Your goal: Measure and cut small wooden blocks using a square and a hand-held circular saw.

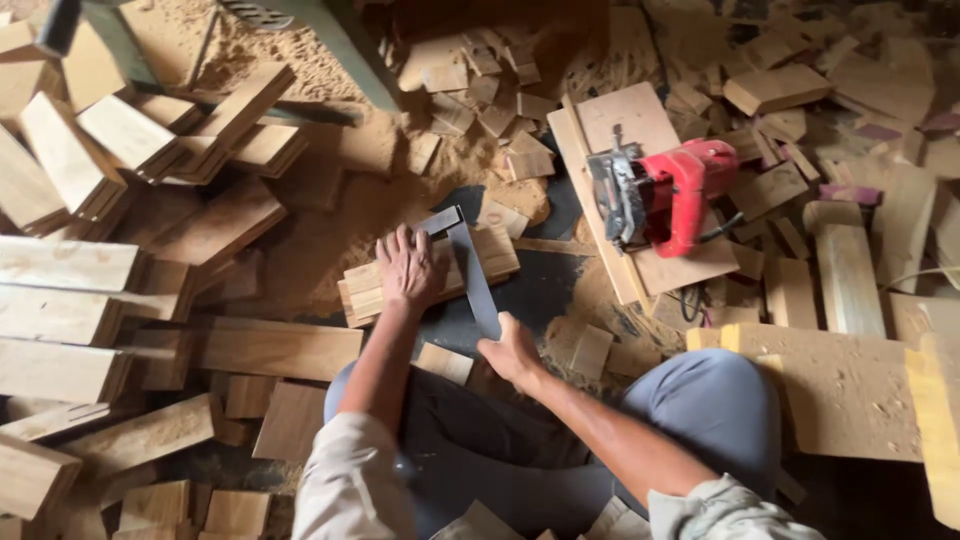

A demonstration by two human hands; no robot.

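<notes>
I see my left hand (407,270) pressed flat on a wooden board (425,275). My right hand (512,352) grips a metal square (470,265) laid across the board. A red circular saw (665,195) rests on a plank (640,190) at 2 o'clock.

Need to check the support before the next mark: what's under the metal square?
The metal square lies across a small stack of wood strips, pressed flat by the left hand. Its long blade overhangs dark floor toward the right hand. Whatever lies beneath the stack is hidden.
</notes>
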